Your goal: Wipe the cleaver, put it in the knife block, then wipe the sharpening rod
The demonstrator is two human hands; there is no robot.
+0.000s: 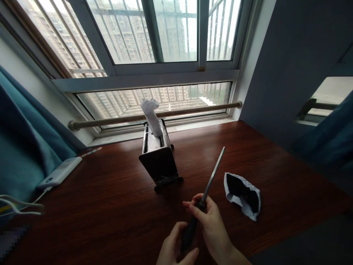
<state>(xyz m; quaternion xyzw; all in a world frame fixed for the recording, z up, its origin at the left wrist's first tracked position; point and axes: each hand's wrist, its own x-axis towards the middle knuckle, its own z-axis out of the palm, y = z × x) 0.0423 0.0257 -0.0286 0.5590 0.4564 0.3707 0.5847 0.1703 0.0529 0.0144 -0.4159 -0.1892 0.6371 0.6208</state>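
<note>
Both my hands hold a honing steel (212, 176), a thin grey rod with a black handle, pointing up and to the right over a dark wooden table (110, 206). My left hand (173, 250) wraps the bottom of the handle. My right hand (212, 228) grips the handle near its top, fingers closed around it. Behind the rod stands a metal knife holder (160, 158) with something wrapped in white cloth (151, 116) sticking out of a slot. A black and white cloth (242, 195) lies on the table right of my hands.
A white power bank (59, 173) with a cable lies at the table's left edge, next to a teal curtain (24, 147). A metal rail (154, 115) runs along the window behind. A dark wall (289, 66) stands at the right.
</note>
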